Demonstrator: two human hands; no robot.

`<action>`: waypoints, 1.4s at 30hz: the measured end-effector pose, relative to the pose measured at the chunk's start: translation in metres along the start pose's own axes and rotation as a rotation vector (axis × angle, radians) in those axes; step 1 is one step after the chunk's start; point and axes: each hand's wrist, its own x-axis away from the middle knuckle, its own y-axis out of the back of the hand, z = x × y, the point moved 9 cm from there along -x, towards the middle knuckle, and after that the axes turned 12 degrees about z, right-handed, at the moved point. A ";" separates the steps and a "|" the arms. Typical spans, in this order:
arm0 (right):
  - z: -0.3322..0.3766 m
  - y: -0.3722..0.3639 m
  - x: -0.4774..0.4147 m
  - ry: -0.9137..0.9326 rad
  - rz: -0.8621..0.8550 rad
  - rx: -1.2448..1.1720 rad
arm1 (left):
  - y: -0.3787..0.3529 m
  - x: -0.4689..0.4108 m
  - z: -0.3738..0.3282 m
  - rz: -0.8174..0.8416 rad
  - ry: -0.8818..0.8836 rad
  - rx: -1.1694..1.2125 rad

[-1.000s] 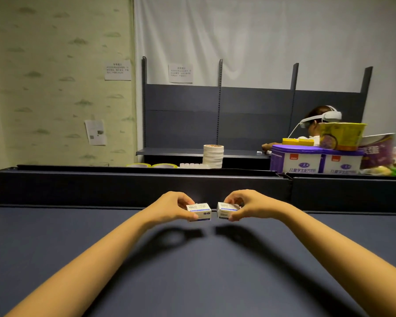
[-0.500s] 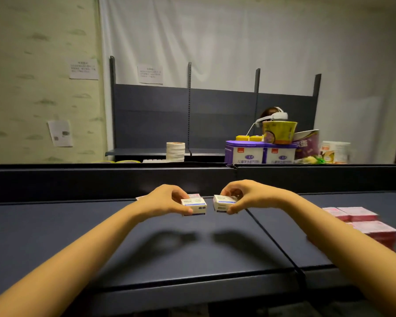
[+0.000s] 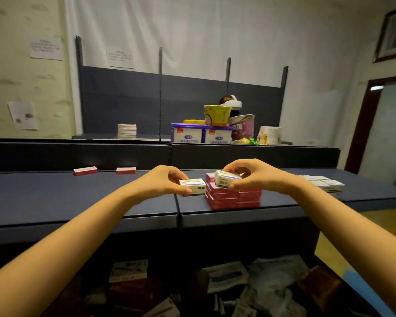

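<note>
Cardboard corners crush easily, so light pinches suit us here. Over the matte shelf (image 3: 78,197) at frame centre, our left grip (image 3: 162,181) curls round 1 white carton (image 3: 192,186). Further right, our right grip (image 3: 254,177) pinches a 2nd carton (image 3: 226,180), tilted above the glossy red stack (image 3: 233,200); we should level it first.

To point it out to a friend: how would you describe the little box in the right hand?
On the long dark blue shelf stands a stack of red boxes. Just above it the right hand pinches a small white box. Unlike its twin in the left hand, it is tilted and over the stack.
</note>
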 end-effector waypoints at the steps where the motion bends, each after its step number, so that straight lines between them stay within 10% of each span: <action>1: -0.011 0.005 0.016 -0.005 -0.014 -0.023 | -0.016 -0.007 -0.011 0.028 -0.006 0.005; 18: -0.193 0.152 0.165 -0.106 -0.231 -0.004 | -0.177 -0.199 -0.179 0.153 -0.216 -0.090; 42: -0.322 0.223 0.076 -0.028 0.035 -0.012 | -0.202 -0.331 -0.158 0.027 0.129 -0.114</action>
